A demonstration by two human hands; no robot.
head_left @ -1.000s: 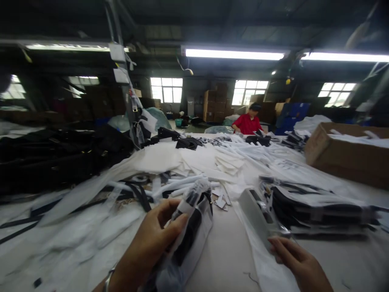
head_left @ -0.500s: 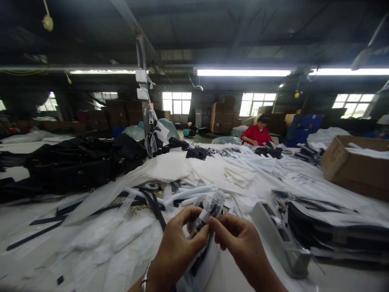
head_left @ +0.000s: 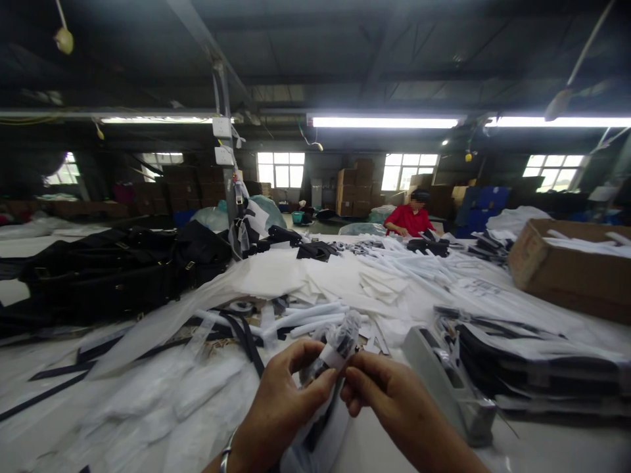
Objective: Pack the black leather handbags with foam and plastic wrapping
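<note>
From my end I see the left hand point(head_left: 290, 394) pinching a plastic-wrapped bundle point(head_left: 344, 334) over the desk point(head_left: 367, 439). The right hand point(head_left: 382, 387) presses its fingertips together beside the bundle's white band point(head_left: 334, 357); a grey tape dispenser point(head_left: 440, 384) sits nearby, to the right.

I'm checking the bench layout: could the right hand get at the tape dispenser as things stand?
Probably yes: the tape dispenser stands close on the right hand's right, nothing visible between, though its fingertips are at the bundle.
</note>
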